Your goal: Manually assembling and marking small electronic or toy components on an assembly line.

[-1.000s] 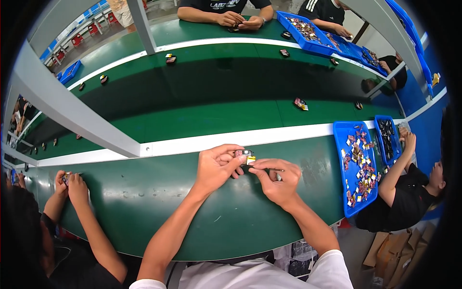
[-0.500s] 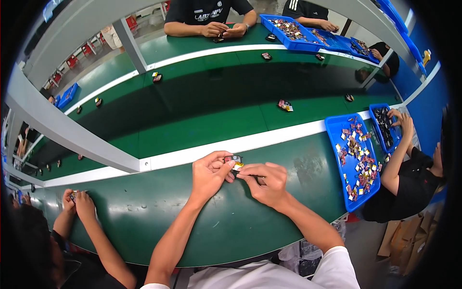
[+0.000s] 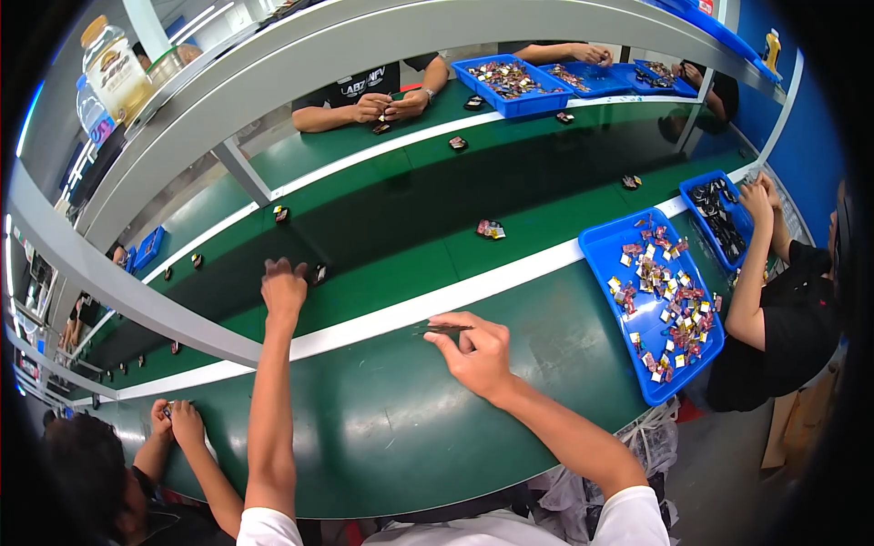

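My left hand (image 3: pixel 284 289) is stretched out over the green conveyor belt (image 3: pixel 401 259), slightly blurred, its fingers apart with nothing visible in them. Just to its right, a small black part (image 3: pixel 317 274) lies on the belt. Over the near green worktop (image 3: pixel 410 414), my right hand (image 3: pixel 478 353) is closed around a pair of dark tweezers (image 3: pixel 446 328), whose tips point left. Farther along the belt sits a small part with a red and yellow label (image 3: pixel 490 229).
On the right stand a blue tray (image 3: pixel 651 382) of small labelled pieces and a blue tray (image 3: pixel 696 182) of black parts, where a co-worker reaches. Another person works at left. A grey frame post (image 3: pixel 164 318) crosses the left side. Across the belt are co-workers and blue trays (image 3: pixel 523 106).
My left hand has moved forward and left onto the belt, letting go of the black part. My right hand keeps the tweezers, and the two hands are now apart. The view has shifted.
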Available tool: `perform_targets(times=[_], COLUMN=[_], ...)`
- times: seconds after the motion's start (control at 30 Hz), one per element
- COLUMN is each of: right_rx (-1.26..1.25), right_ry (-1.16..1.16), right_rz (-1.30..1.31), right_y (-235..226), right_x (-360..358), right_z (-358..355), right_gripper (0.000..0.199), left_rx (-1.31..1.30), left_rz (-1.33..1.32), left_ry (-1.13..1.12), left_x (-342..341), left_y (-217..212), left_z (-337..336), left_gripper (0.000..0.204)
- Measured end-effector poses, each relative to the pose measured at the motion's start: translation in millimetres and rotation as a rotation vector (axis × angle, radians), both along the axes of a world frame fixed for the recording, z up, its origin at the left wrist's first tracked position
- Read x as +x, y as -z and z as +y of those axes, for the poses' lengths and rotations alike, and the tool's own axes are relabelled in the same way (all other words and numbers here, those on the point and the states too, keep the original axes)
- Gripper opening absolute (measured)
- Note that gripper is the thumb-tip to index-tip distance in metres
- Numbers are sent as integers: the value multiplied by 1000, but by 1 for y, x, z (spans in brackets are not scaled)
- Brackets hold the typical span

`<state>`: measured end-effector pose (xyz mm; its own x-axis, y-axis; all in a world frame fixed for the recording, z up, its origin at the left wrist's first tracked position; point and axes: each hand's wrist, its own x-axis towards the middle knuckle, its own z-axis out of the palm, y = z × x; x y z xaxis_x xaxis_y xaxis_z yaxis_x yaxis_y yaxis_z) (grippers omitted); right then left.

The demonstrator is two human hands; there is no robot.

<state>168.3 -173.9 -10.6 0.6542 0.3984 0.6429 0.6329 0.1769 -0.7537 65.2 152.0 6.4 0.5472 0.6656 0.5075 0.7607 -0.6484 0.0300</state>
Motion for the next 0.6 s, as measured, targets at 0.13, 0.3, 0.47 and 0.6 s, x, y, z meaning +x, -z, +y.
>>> perform_targets(times=[0.13, 0.3, 0.47, 0.6], right_rx=[-7, -34, -136, -156], right_ry=[-7, 44, 92, -125], right_rz=[-66, -26, -137, 372], right_y=[2, 14, 25, 24], right_x=[0, 10, 18, 16], right_z=[3, -3, 4, 1], right_gripper=[16, 14, 17, 14], left_rx=[-76, -446, -408, -192], left_rz=[79, -137, -592, -487], left_ry=[265, 666, 968, 1282], left_x=[53, 123, 89, 29], left_y=[-36, -80, -56, -10], left_z=[-28, -159, -243, -305], left_gripper=[18, 23, 13, 11])
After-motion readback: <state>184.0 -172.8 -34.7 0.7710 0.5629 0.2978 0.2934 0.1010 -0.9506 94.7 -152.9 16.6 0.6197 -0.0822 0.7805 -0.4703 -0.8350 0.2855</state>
